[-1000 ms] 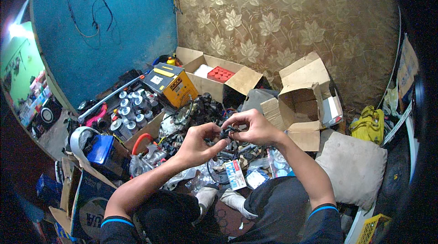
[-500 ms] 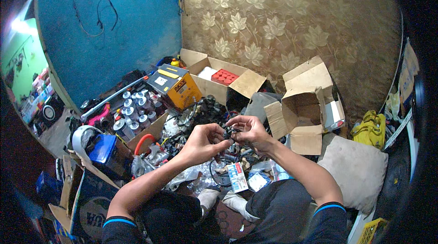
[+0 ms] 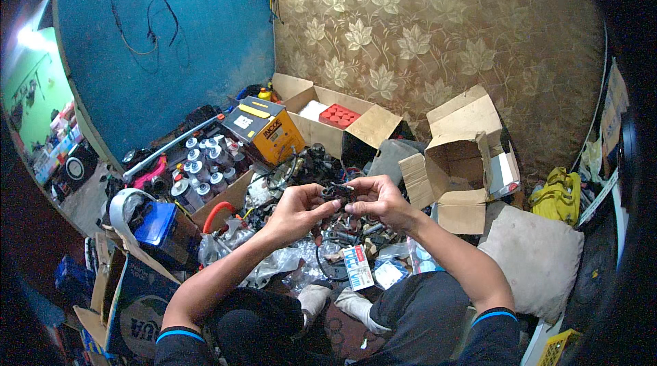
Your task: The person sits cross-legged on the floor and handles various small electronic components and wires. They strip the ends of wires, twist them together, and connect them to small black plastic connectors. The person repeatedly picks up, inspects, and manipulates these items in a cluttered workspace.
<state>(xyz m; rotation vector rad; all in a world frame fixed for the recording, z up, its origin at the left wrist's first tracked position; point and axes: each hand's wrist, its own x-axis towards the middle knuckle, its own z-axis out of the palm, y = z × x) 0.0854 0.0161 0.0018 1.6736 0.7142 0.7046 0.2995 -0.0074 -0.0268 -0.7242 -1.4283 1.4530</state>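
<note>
A small black part [image 3: 338, 193], too small to make out in detail, is held between the fingertips of both my hands in the middle of the view. My left hand [image 3: 304, 210] grips it from the left, thumb pressed under it; my right hand [image 3: 376, 200] pinches it from the right. Beneath them lies a heap of dark metal and rubber parts [image 3: 287, 174], with a black cable loop, clear plastic bags [image 3: 274, 260] and a small white box with blue print [image 3: 358, 267] by my feet.
An orange-and-grey box [image 3: 280, 140], a carton with a red tray [image 3: 339, 115], an open cardboard box [image 3: 455, 171] and clustered bottles [image 3: 198, 167] stand toward the walls. A blue container [image 3: 154, 229] sits left; a yellow bag [image 3: 554, 198] and grey cushion [image 3: 530, 263] lie right.
My fingers have shifted on the black part, the left hand edging right and the right hand settling slightly lower. The whole view has moved a little rightward and down.
</note>
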